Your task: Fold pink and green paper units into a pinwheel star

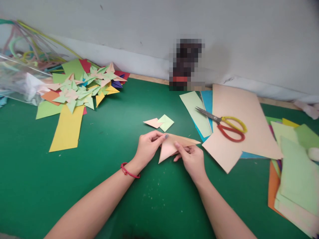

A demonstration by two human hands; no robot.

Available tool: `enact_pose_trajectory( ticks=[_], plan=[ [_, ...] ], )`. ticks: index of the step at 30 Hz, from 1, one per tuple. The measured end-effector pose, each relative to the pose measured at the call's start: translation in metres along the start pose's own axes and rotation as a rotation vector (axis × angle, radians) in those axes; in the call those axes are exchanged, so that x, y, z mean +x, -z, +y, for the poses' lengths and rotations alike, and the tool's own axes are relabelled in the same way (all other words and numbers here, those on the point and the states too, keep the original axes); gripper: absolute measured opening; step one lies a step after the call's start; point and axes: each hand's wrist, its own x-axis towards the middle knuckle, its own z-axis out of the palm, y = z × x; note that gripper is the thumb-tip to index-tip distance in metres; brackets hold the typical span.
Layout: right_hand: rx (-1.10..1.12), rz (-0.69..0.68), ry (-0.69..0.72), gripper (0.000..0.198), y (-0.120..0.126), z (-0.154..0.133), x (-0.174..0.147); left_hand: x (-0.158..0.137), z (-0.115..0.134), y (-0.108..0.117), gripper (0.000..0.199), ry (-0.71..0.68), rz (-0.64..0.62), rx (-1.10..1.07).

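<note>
A sheet of peach paper (170, 147), folded into pointed flaps, is held between my two hands above the green table. My left hand (149, 146) pinches its upper left corner, thumb on top. My right hand (191, 157) grips the lower right side, its thumb pressed on the paper and its fingers partly hidden underneath. One flap points down toward me and another points right. Just beyond the hands lie a small folded green paper square (166, 123) and a folded peach paper piece (152, 122), touching each other.
Scissors (220, 121) with yellow and red handles lie on peach sheets (246, 113) at right. Stacked coloured paper (299, 176) sits at far right. Folded paper stars (79, 89), a yellow strip (67, 129) and a clear plastic bag (22, 79) occupy the left. A wall stands behind.
</note>
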Motion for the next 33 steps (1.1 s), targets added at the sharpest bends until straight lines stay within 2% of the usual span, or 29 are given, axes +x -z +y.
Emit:
enact_pose_trajectory(
  ticks=[8, 22, 33],
  plan=[
    [-0.01, 0.0, -0.03, 0.033, -0.0001, -0.0024, 0.0007, -0.0011, 0.001, 0.002, 0.022, -0.073, 0.013, 0.099],
    [-0.064, 0.018, -0.012, 0.033, 0.0004, 0.0005, -0.001, -0.0012, -0.0001, 0.0017, 0.025, -0.109, 0.009, 0.167],
    [-0.111, 0.033, 0.015, 0.033, -0.0008, -0.0005, -0.0026, -0.0034, 0.0001, 0.002, 0.024, -0.22, 0.049, 0.309]
  ],
)
